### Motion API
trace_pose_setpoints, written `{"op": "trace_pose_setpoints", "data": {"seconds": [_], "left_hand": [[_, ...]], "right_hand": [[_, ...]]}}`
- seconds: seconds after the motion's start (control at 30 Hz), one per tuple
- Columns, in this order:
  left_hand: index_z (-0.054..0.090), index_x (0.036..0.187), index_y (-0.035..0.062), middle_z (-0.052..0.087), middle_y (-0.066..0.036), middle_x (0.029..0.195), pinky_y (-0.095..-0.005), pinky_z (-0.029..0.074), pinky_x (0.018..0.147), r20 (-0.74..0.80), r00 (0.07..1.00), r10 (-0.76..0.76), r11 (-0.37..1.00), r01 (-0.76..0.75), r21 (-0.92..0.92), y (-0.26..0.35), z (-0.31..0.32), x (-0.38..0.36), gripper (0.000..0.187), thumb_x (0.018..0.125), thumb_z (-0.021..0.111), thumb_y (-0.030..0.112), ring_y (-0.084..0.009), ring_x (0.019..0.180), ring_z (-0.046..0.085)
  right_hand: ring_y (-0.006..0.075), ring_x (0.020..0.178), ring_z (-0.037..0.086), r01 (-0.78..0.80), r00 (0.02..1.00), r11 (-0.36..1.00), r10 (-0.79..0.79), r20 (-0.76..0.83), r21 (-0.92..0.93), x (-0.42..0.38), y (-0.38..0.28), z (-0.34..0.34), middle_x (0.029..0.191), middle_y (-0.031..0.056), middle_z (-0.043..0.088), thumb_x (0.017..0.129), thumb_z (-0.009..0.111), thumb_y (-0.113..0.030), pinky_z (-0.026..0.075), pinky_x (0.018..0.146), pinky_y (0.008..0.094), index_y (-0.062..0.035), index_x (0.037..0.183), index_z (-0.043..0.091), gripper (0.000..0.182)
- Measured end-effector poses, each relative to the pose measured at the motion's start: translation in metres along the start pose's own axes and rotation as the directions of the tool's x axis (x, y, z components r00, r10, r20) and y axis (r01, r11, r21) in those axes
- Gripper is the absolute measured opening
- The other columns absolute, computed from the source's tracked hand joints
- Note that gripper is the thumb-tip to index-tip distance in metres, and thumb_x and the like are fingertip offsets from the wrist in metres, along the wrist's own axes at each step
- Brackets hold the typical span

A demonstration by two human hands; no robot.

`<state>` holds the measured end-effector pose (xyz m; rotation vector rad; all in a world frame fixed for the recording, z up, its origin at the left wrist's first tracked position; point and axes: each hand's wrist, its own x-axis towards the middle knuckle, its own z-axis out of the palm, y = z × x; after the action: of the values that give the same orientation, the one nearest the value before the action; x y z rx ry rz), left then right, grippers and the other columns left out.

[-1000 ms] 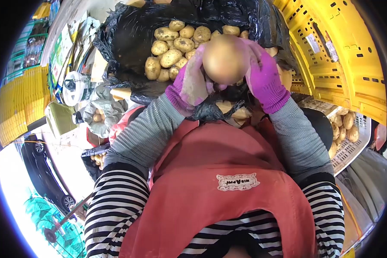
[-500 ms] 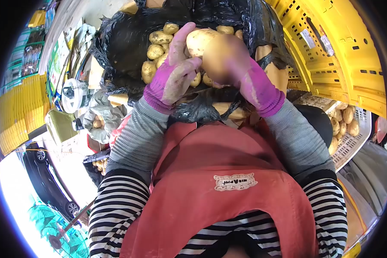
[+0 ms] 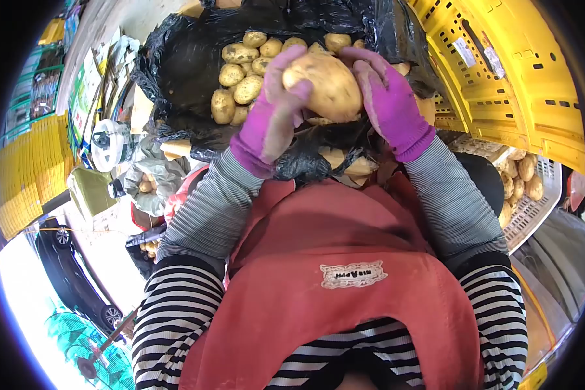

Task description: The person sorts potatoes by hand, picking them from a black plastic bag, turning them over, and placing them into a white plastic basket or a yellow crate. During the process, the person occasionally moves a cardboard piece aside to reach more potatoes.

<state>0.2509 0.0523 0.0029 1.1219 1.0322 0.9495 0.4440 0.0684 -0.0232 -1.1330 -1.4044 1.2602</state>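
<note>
A large pale potato [image 3: 325, 86], with some dark soil marks on its skin, is held between my two gloved hands above the box. My left hand [image 3: 274, 107], in a soiled purple glove, grips its left side, the thumb lying across the front and the fingers behind. Against the right edge of the potato, my right hand [image 3: 391, 104] curves its fingers round the upper side; its thumb is hidden. Beneath them, several smaller potatoes [image 3: 246, 90] lie in a box lined with black plastic [image 3: 182, 78].
A yellow plastic crate [image 3: 507, 84] stands at the right, close to my right hand. Below it, a pale crate [image 3: 533, 224] holds more potatoes [image 3: 523, 175]. At the left are a white tub [image 3: 109, 146] and a grey bag [image 3: 146, 192]. A dark car [image 3: 78, 276] stands farther off.
The large potato has come lower and turned, and now shows whole. My right hand has moved up along its right side. The blurred patch over the right hand is gone.
</note>
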Motion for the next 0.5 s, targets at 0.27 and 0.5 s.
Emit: {"op": "trace_pose_setpoints", "data": {"seconds": [0.27,0.5], "left_hand": [[0.032,0.145,0.0079,0.043,-0.017,0.141,-0.0479,0.046,0.103,0.062,0.992,-0.113,0.818,0.128,-0.561,-0.011,-0.008,0.006,0.053,0.103,0.04,0.038,-0.0328,0.128,0.049],[0.027,0.147,0.0058,0.044,-0.018,0.138,-0.0448,0.046,0.102,-0.052,0.997,-0.059,0.965,0.044,-0.259,-0.007,-0.013,0.004,0.058,0.101,0.042,0.037,-0.0317,0.126,0.05]], "right_hand": [[0.0199,0.101,0.06,0.096,0.991,0.984,-0.08,0.11,-0.148,-0.006,0.001,0.002,0.111,0.0154,0.061,0.098,0.057,-0.03,0.048,0.088,0.0296,0.0033,0.139,0.044,0.054],[0.0287,0.103,0.064,0.247,0.964,0.94,-0.264,-0.042,-0.235,-0.008,0.008,0.021,0.115,0.0223,0.064,0.099,0.052,-0.025,0.05,0.092,0.036,0.0033,0.131,0.053,0.043]]}}
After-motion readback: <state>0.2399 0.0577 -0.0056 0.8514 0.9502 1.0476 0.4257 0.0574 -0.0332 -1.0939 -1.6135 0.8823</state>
